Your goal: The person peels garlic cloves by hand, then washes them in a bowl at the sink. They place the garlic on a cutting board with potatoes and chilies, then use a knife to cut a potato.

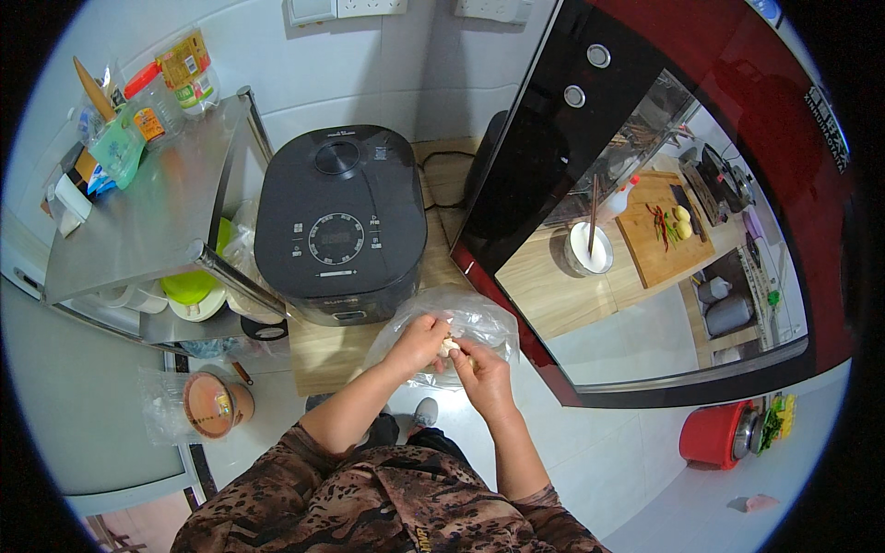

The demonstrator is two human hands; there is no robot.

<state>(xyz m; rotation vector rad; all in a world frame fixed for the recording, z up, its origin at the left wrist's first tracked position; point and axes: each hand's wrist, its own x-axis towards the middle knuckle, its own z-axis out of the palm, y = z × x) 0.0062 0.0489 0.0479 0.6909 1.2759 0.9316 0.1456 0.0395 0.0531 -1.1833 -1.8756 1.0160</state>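
Note:
My left hand (418, 344) and my right hand (482, 373) meet over a clear plastic bag (494, 319). Between their fingertips is a small, pale, knobbly piece that looks like a garlic bulb (449, 347); both hands grip it. Fingers cover part of it. The bag lies spread around and beneath my hands, at the front of a wood-patterned counter (325, 352). Just beyond my left hand stands a black rice cooker (339, 221) with its lid down.
A steel shelf (159, 200) with jars stands left. Right is a dark red cabinet (747, 41); its glass (622, 345) reflects a bowl with chopsticks and a cutting board with chillies. A lidded tub (211, 406) stands low left, a red container (712, 435) low right.

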